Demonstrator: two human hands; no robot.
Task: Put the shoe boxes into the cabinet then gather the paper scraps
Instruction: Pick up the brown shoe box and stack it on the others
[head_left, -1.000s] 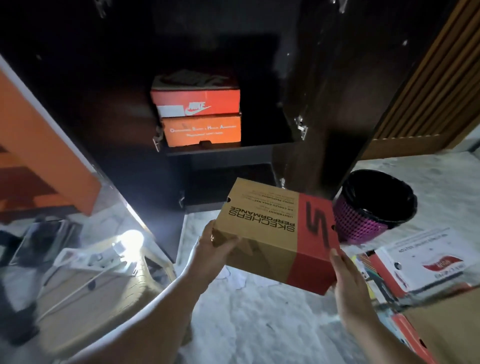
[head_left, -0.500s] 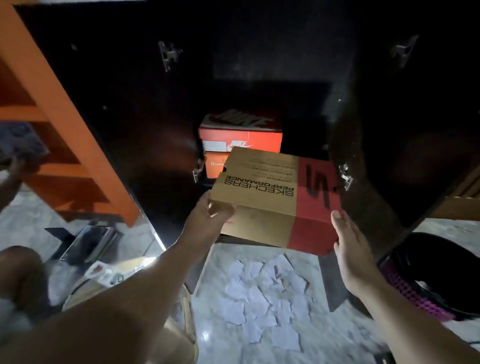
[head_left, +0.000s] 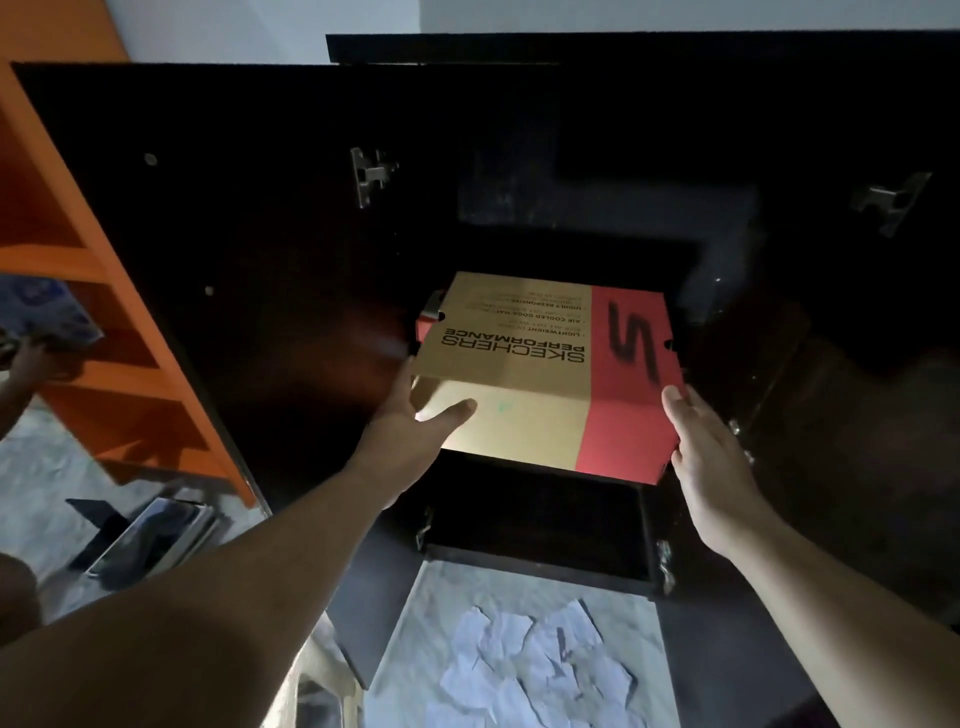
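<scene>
A tan and red Skechers shoe box is at the mouth of the dark cabinet, level with its shelf. My left hand grips the box's left end, thumb across the front face. My right hand presses flat against the box's red right end. A sliver of an orange box shows behind its left corner; the rest of that stack is hidden. White paper scraps lie in a loose pile on the marble floor below the cabinet.
Both dark cabinet doors stand swung open on either side. An orange shelf unit stands at the left, with another person's hand at it. A tilted phone on a stand sits on the floor at the left.
Both hands have lifted the Skechers box up and forward into the cabinet opening, so it now covers the orange boxes. The view has tilted up.
</scene>
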